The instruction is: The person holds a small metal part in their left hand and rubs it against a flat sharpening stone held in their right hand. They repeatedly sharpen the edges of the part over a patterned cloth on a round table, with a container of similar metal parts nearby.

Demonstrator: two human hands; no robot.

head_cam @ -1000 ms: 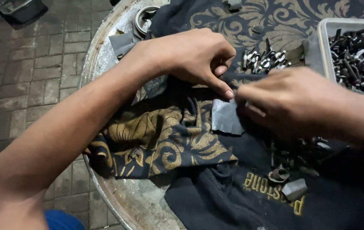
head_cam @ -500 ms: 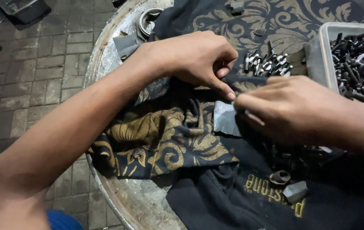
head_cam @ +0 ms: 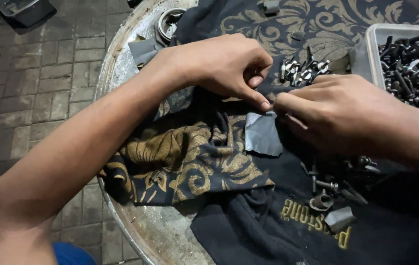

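- Left hand [head_cam: 224, 66], frame centre: fingers pinched together at the top edge of the grey sheet scrap [head_cam: 263, 135], which lies on the black-gold cloth [head_cam: 185, 162].
- Right hand [head_cam: 337, 113]: fingertips closed against the same spot; what they grip is hidden.
- Risk: thin scrap slips or tears; loose bolts [head_cam: 332, 184] on the wrinkled cloth could roll away.
- Bolt tray [head_cam: 372, 49] cut off at the right edge.

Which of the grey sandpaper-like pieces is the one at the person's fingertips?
The flat grey piece on the dark cloth, just under where the left hand and right hand meet. Another lies by the round table's rim; a third lies curled near loose bolts.
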